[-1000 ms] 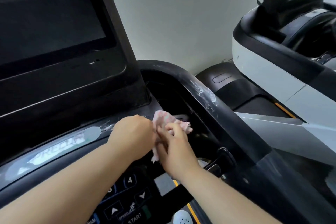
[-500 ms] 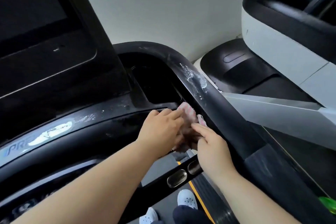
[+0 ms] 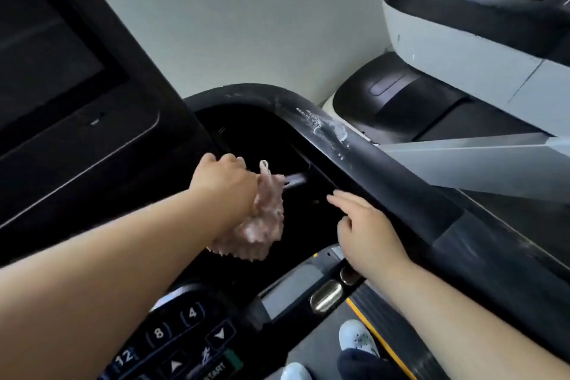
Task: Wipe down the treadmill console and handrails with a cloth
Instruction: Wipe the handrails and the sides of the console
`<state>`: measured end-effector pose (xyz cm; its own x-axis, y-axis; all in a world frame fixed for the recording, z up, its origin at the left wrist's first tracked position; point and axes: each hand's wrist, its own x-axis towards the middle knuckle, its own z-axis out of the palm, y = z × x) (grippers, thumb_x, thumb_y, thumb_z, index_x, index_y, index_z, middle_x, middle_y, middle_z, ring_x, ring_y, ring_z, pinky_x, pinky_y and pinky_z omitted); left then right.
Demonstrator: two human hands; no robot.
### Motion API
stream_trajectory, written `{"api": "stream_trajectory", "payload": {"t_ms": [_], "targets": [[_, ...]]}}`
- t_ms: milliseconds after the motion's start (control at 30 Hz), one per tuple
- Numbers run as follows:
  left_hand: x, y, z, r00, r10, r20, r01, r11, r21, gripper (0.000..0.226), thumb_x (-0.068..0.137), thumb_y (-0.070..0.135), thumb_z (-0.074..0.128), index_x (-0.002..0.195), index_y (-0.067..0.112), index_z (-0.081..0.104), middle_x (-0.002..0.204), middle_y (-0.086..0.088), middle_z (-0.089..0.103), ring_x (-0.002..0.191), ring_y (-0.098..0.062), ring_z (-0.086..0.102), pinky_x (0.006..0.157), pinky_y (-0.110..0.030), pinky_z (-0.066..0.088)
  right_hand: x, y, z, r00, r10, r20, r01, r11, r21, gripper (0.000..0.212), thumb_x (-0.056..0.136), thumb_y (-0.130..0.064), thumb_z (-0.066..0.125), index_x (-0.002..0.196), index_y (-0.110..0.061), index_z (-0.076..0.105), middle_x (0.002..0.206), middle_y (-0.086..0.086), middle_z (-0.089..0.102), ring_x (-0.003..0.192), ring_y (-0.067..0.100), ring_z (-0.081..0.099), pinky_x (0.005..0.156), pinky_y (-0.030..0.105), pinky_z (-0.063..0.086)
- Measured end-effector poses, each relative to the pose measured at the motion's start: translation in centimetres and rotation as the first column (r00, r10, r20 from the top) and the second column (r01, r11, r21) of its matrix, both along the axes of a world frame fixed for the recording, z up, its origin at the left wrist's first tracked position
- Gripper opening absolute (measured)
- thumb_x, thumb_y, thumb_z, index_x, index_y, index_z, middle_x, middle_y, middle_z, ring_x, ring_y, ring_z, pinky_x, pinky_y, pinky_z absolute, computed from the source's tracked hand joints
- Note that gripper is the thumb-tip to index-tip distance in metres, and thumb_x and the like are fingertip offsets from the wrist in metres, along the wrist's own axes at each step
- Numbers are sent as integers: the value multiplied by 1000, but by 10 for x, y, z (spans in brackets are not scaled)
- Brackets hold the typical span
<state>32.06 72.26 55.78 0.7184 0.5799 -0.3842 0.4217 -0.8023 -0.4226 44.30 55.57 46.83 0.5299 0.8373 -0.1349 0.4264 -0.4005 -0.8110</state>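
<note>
The left hand [image 3: 225, 182] is gripping the pink cloth [image 3: 262, 225]; the smeared handrail [image 3: 385, 170] is running diagonally to its right, beside the empty, relaxed right hand [image 3: 367, 234].

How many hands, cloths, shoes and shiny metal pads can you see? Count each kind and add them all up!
hands: 2 (left hand, right hand)
pink cloth: 1
white shoes: 2
shiny metal pads: 2
total: 7
</note>
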Motion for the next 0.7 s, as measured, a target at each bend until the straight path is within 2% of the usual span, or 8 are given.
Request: {"api": "stream_trajectory", "payload": {"t_ms": [67,133,233,333,433,500,633,700], "targets": [[-6,-8,-17,997,-75,-31,73,994,-79,70,85,47,59,143,22,28,140,-8,34,124,-31,37,102,-42,35,-8,7,-8,999,-9,42,9,1000,-2,56,86,6,39,136,-15,54,147,-7,43,136,5,34,110,10,15],[0,-27,-34,989,-149,14,150,983,-108,89,84,45,59,150,16,7,152,-21,13,138,-42,17,114,-51,16,-14,9,-15,995,-62,80,61,998,13,59,86,6,38,138,-18,51,148,-9,41,137,3,30,107,6,12],[22,-39,-45,974,-206,93,223,948,-229,97,87,31,57,152,7,-10,159,-17,-15,147,-30,-16,119,-42,-5,-17,7,-18,986,-132,99,130,991,30,59,86,5,37,138,-20,51,146,-10,43,135,3,33,104,4,14],[22,-21,-60,912,-397,103,410,889,-202,116,78,34,71,152,13,-16,159,-3,-19,146,-17,-19,118,-34,-13,-19,8,-18,978,-135,158,137,991,2,56,86,4,39,136,-16,53,146,-6,44,135,8,35,107,11,18],[-11,5,-63,884,-439,161,465,861,-207,78,90,62,27,151,33,-13,159,9,-19,144,-9,-23,115,-33,-15,-22,8,-21,970,-140,198,143,990,-4,53,86,2,40,131,-17,58,142,-9,48,133,6,38,107,12,21],[-41,16,-50,904,-388,183,422,878,-225,80,75,70,-2,148,41,-14,154,16,-24,141,-7,-26,115,-33,-14,-23,7,-21,969,-159,189,162,987,-2,51,86,1,40,126,-19,62,139,-12,51,130,4,40,106,12,23],[-119,32,-34,914,-257,315,338,911,-237,66,88,73,14,142,49,-17,150,15,-29,139,-6,-31,117,-33,-13,-29,8,-13,964,-205,171,215,976,-42,46,88,0,39,120,-23,63,137,-13,51,128,4,41,102,16,28],[-161,37,-35,895,-270,355,356,911,-206,62,94,70,17,148,49,-4,158,8,-12,147,-13,-15,116,-34,-6,-38,18,-6,957,-234,168,245,968,-45,44,89,-1,39,118,-25,62,134,-11,52,127,6,41,98,18,32]]}}
